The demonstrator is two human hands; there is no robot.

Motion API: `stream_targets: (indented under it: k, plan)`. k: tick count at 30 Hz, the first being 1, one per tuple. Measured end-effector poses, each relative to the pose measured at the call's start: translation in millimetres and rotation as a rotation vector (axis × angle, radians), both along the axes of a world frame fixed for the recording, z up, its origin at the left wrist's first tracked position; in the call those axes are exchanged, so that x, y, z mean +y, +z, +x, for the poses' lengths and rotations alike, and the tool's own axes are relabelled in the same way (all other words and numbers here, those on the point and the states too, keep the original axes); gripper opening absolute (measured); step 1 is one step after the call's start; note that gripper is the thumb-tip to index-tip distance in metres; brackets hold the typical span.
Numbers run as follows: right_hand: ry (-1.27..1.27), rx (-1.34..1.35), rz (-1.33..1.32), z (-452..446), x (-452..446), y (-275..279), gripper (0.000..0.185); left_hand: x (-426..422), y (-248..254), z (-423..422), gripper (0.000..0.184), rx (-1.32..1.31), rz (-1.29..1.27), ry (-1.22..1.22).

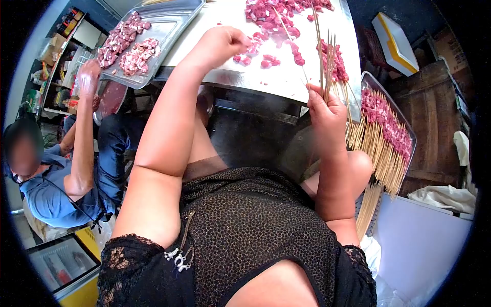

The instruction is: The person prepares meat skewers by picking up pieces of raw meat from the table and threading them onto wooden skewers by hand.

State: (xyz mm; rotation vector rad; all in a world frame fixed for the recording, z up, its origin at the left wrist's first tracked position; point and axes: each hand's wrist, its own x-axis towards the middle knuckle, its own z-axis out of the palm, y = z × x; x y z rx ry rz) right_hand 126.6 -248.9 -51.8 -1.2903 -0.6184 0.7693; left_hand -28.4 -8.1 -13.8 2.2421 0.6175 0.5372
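Note:
My right hand (330, 115) is closed around several thin wooden skewers (323, 66) that point up over the table edge. One of them, a skewer with meat pieces (297, 53) threaded on it, leans to the left. My left hand (221, 47) is over the white table (215, 66), fingers pinched together beside small pieces of raw meat (253, 47); whether a piece is between the fingertips is hard to make out. More raw meat (266, 15) is heaped at the back of the table, and loaded skewers (337, 64) lie at its right side.
A metal tray (179, 25) of meat pieces is at the table's left. On the right, another tray (413, 138) holds many loaded skewers. A co-worker (61, 189) sits at the left, one hand raised near the left tray. A white-and-yellow box (394, 43) is at the upper right.

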Motion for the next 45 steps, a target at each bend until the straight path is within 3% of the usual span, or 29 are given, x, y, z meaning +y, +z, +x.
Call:
stream_targets:
  k: [1,3,8,10,11,13,15,17,25,28,45]
  plan:
    - [0.007,0.015,-0.006,-0.5,-0.1,1.3,0.019,-1.7,-2.9,-0.9,0.014,0.002,0.000,0.000]
    - [0.008,0.011,-0.010,-0.5,0.2,1.6,0.019,-6.7,-8.5,0.1,0.015,0.258,0.397,-0.151]
    - [0.029,-0.022,0.006,-2.0,0.2,2.4,0.020,-12.7,-4.6,6.6,0.016,0.459,0.382,-0.016]
    - [0.046,-0.044,-0.051,-3.4,-0.7,3.2,0.019,-10.5,-4.9,6.1,0.015,0.204,0.192,0.089]
    - [0.048,-0.043,-0.048,-4.5,-1.0,2.7,0.019,-7.9,-3.7,6.0,0.015,0.205,0.194,0.091]
    - [0.087,-0.055,-0.082,-6.6,-0.2,-1.0,0.019,-5.6,8.5,7.0,0.023,-0.292,-0.473,0.226]
    - [0.099,-0.068,-0.066,-8.7,1.8,-6.5,0.019,4.1,10.0,6.6,0.027,-0.320,-0.570,0.243]
    - [0.107,-0.165,-0.069,-10.9,3.4,-9.3,0.020,3.6,9.2,12.3,0.026,-0.579,-0.979,0.188]
    - [0.092,-0.187,-0.094,-9.2,3.2,-13.4,0.019,0.1,9.1,21.3,0.026,-0.688,-1.153,0.066]
    - [0.086,-0.222,-0.095,-10.5,3.1,-13.0,0.018,-3.0,5.1,26.3,0.025,-0.664,-1.057,0.092]
    - [0.011,-0.377,-0.118,-6.9,2.0,-13.3,0.016,-19.0,12.2,27.1,0.027,-0.661,-1.089,0.047]
